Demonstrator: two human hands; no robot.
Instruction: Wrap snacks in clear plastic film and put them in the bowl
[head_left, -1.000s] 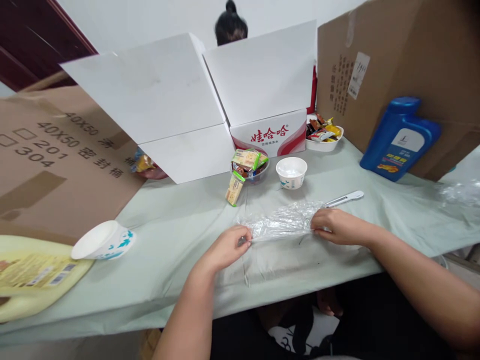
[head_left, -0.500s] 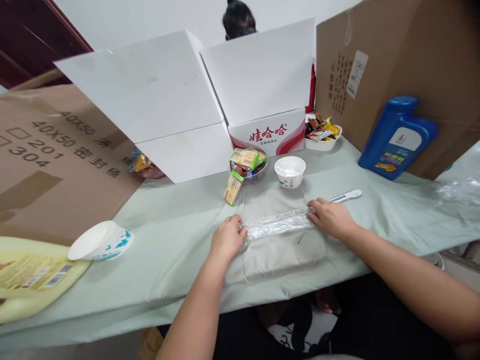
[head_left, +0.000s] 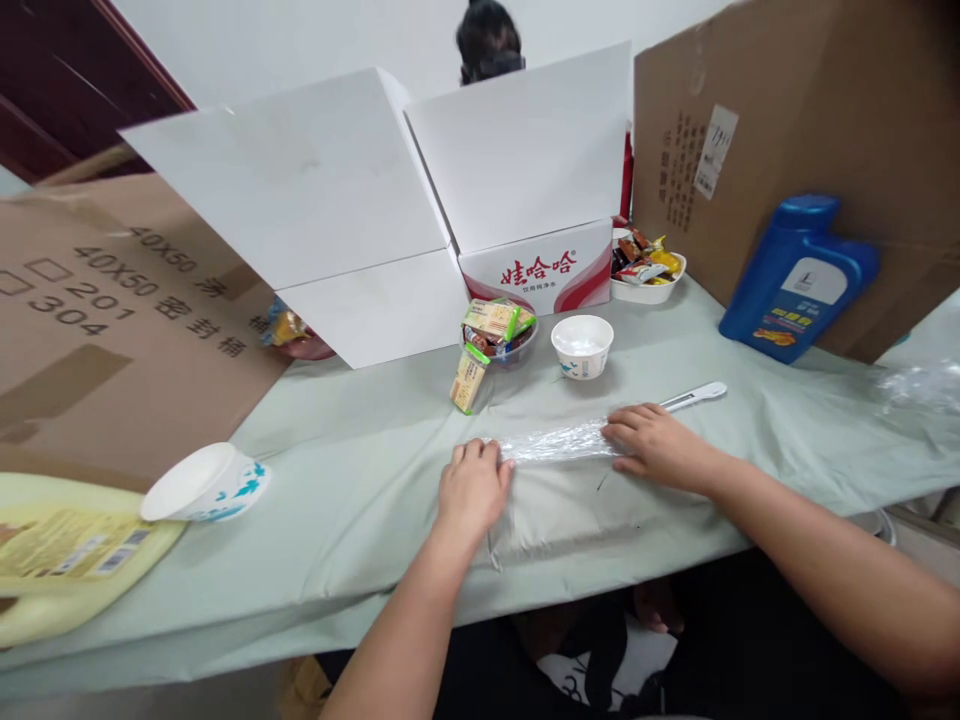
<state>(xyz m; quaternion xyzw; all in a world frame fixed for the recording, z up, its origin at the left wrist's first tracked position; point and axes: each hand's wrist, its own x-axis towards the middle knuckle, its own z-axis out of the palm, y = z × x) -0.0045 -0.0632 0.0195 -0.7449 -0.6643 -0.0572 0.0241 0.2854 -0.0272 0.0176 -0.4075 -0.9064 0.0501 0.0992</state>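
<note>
- Lying on its side far left of the paper cup, a yellow jug sits at the near edge of the pale green tablecloth, and a tipped white-and-blue bowl rests just beside it.
- Nearer than the cup and to its left, the left hand lies palm down. Its fingers are straight and close together, and the fingertips press on the left end of the plastic film. It grips nothing.
- The film is directly in front of the cup, on the near side. It is clear, crinkled and glossy, gathered into a long narrow band that lies flat on the cloth and runs from one hand to the other.
- Just left of the cup, a glass bowl of snack packets stands with one packet leaning against it.
- Nearer than the cup and slightly to its right, the right hand is spread flat. Its fingers are laid over the right end of the film and press it down without closing around it.
- Right of the cup, a white-handled tool lies just beyond the right hand.
- Well right of the cup, a blue bottle leans against brown cardboard.
</note>
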